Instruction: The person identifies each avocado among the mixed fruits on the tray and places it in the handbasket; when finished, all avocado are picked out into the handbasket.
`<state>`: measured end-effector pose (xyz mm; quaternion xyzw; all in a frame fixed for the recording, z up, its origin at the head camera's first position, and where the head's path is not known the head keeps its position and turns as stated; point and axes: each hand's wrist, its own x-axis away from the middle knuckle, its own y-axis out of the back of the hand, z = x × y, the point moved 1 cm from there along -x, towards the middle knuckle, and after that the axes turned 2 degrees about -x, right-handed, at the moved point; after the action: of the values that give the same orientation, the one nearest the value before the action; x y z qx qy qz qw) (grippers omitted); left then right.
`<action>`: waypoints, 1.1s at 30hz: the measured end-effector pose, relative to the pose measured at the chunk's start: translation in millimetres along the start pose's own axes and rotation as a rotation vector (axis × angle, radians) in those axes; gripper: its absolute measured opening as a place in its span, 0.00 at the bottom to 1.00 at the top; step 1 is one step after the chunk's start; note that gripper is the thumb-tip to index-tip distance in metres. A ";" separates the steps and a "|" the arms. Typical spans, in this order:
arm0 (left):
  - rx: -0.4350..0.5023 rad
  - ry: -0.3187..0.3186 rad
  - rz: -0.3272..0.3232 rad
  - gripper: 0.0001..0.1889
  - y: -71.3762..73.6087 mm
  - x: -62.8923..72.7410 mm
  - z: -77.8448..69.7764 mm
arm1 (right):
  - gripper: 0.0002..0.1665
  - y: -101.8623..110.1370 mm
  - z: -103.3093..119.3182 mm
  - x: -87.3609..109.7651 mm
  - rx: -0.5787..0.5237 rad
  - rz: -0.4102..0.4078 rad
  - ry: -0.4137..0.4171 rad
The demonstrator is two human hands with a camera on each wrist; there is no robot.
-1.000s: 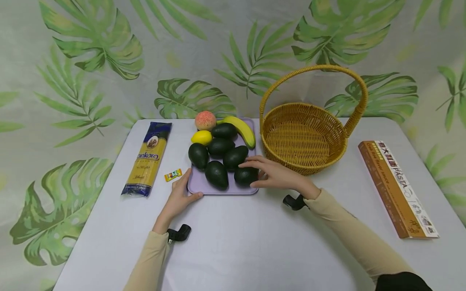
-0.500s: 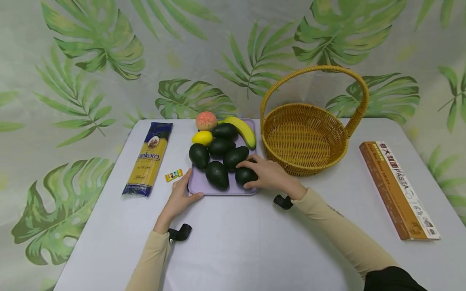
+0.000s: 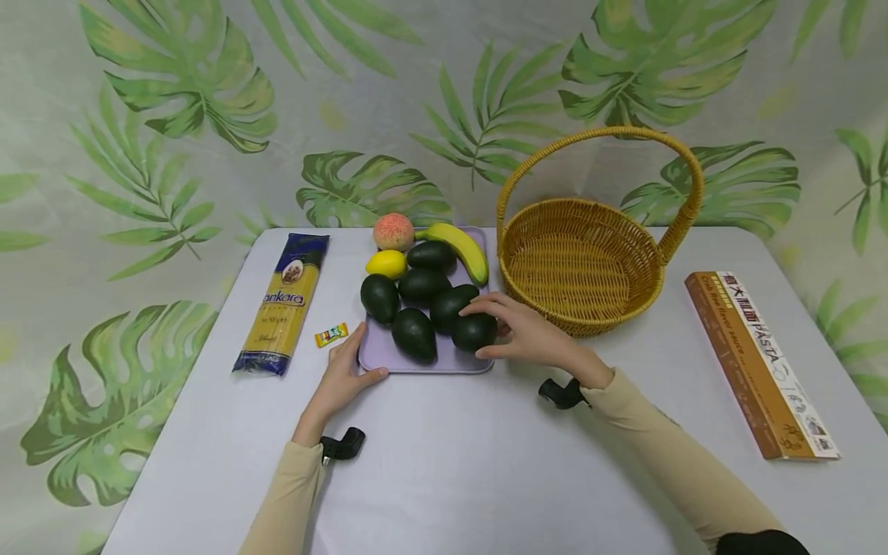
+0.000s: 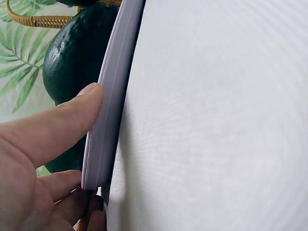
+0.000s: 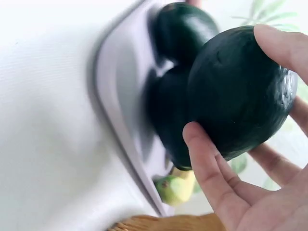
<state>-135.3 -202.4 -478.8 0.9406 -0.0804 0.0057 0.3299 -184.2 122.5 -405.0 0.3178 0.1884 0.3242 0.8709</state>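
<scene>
In the head view, my right hand (image 3: 534, 339) holds a dark green avocado (image 3: 475, 334) at the front right corner of a lilac tray (image 3: 452, 363). Seen from the right wrist, its fingers and thumb spread round this avocado (image 5: 240, 94), which overlaps the other avocados behind it. My left hand (image 3: 338, 379) grips the tray's front left corner, its thumb (image 4: 72, 120) along the rim and the other fingers partly hidden round the side. Several more avocados (image 3: 414, 336) lie on the tray with a lemon (image 3: 386, 264), a banana (image 3: 463, 250) and a peach (image 3: 393, 232).
A wicker basket (image 3: 576, 324) with a tall handle stands right of the tray. Farther right lies a long brown and white pasta box (image 3: 759, 366). To the left are a bag of spaghetti (image 3: 283, 302) and a small yellow candy (image 3: 331, 334).
My right hand first moved left onto the avocado, then shifted back right with it. Neighbouring avocados have shifted slightly. The left hand stays at the tray corner.
</scene>
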 end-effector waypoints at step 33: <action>-0.017 -0.003 -0.004 0.47 0.6 -0.2 -0.7 | 0.39 136.1 -61.9 -13.5 0.032 -0.250 -0.240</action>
<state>-135.5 -202.4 -478.0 0.9378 -0.0793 0.0030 0.3379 -287.4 220.0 -356.4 0.3421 0.1262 0.1700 0.9155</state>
